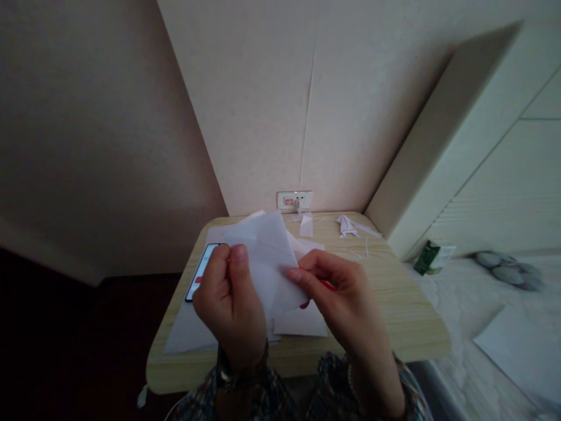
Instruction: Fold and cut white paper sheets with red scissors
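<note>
Above the small wooden table (407, 316), a white sheet of paper (269, 251) with fold creases is held up between both hands. My left hand (234, 298) is closed on its left side, thumb lying on top. At the right edge, my right hand (337, 286) pinches the paper between thumb and fingertips. Something red (326, 285) shows partly behind my right hand; its kind is hidden. Beneath my hands lie more white sheets (193, 330). A lit phone (201, 272) rests on them, partly covered by my left hand.
A folded paper figure (346, 225) and paper scraps (306, 224) lie at the table's back. Behind is a wall socket (294, 200) with a plug in it. To the right, a bed (460, 304) holds a green-and-white packet (433, 257), a grey object (508, 270) and a white sheet (521, 345).
</note>
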`<state>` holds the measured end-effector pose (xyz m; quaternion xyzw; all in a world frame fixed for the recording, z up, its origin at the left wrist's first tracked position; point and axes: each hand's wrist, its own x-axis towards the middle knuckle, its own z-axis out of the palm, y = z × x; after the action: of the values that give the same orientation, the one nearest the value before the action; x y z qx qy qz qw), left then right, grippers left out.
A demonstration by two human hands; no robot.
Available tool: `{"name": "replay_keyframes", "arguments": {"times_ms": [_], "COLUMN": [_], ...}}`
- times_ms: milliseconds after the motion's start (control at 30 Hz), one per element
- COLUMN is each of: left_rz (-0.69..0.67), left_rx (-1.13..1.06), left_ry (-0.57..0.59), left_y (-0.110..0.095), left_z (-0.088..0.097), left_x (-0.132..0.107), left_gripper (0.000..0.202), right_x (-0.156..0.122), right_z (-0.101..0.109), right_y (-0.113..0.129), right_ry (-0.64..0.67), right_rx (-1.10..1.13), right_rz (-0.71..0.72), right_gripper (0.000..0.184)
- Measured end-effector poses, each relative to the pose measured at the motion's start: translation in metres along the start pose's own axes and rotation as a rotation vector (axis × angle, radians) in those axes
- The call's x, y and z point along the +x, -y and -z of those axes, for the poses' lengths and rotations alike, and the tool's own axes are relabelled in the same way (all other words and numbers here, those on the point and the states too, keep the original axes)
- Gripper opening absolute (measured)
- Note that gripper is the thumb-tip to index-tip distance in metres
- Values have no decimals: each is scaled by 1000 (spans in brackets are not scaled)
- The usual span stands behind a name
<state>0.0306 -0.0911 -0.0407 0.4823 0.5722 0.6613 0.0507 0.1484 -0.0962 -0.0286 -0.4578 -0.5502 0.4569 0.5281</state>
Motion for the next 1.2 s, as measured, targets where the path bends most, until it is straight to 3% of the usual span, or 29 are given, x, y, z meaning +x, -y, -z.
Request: {"name": "replay_keyframes", "arguments": {"times_ms": [133,233,433,567,667,800,900,1033,1133,1200], "left_rz": [50,73,96,90,60,88,122,161,155,167], "left_rx": [-2,8,-50,-142,-206,-244,-272,-296,-264,-256], "left_ry": [-40,-41,-18,-36,30,76,97,173,218,244], "left_y": [-1,0,1,2,7,12,14,15,14,12], "left_z": [1,1,2,-2,-3,-3,-4,-5,-6,-7], "left_x": [0,0,1,1,2,2,3,6,7,7], "left_gripper": [34,34,36,40,40,32,31,32,27,18], "right_x": [-1,-4,-2,1,3,6,8,7,4,2], "right_z": [-1,1,8,14,19,25,28,29,28,26], "right_y": [-1,-1,0,-3,-5,-11,-15,-14,-9,-6], "right_ry": [125,122,283,184,87,-151,-221,-41,105,116], "right_rx": [14,-114,-252,-362,-390,-391,-298,-14,231,344], "right_rz": [-61,-60,-43,31,48,101,143,139,33,-25], "right_gripper": [23,34,46,44,37,21,27,35,36,43]}}
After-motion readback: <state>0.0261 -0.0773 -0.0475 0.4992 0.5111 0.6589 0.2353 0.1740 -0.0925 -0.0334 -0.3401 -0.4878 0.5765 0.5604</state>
